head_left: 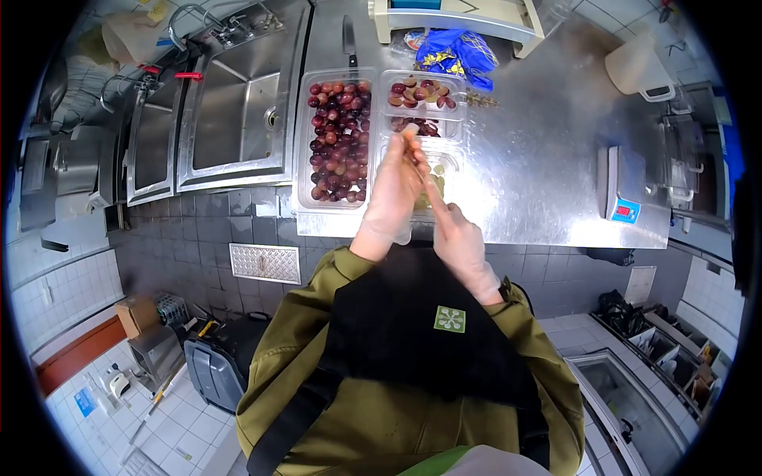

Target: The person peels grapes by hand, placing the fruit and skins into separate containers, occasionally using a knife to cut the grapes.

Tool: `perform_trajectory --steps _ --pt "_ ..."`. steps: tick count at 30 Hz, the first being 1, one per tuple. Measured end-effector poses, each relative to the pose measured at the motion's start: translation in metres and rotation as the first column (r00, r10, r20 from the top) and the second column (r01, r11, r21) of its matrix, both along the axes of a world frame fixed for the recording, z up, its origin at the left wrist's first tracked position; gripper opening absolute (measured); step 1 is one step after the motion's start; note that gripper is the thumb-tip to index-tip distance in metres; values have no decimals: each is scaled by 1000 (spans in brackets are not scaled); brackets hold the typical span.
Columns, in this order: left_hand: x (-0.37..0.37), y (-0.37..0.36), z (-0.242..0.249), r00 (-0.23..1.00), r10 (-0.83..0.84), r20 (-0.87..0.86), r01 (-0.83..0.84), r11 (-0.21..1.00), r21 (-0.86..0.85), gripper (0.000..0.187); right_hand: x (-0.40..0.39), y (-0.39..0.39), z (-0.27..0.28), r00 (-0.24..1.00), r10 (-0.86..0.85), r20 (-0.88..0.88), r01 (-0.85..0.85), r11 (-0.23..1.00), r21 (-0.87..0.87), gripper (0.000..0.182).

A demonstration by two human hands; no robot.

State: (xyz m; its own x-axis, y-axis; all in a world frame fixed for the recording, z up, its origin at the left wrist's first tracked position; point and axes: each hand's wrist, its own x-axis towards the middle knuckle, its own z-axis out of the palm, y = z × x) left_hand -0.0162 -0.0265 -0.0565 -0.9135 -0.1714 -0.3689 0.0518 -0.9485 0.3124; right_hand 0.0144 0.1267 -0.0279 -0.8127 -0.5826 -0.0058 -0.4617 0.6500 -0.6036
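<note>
Both hands wear clear gloves and meet over the small containers at the counter's front. My left hand [394,186] is closed, fingers pointing away; what it holds is too small to make out. My right hand [458,238] is closed around something thin, perhaps a knife handle, its tip side against the left fingers. To the left lies a long clear tray of whole dark red grapes [340,143]. Behind the hands, a clear container holds halved grapes [421,93], with dark pieces [421,127] nearer. Partly hidden beneath the hands, another container holds pale green pieces [439,178].
A knife [348,40] lies behind the grape tray. Blue and yellow packaging [456,55] sits at the back, before a cream-coloured stand [508,24]. A scale [619,186] and a white jug [640,67] are at the right; steel sinks [238,119] are at the left.
</note>
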Motion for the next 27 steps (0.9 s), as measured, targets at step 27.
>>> perform_trajectory --steps 27 --pt "-3 13 18 864 -248 438 273 -500 -821 32 -59 -19 -46 253 652 715 875 161 -456 48"
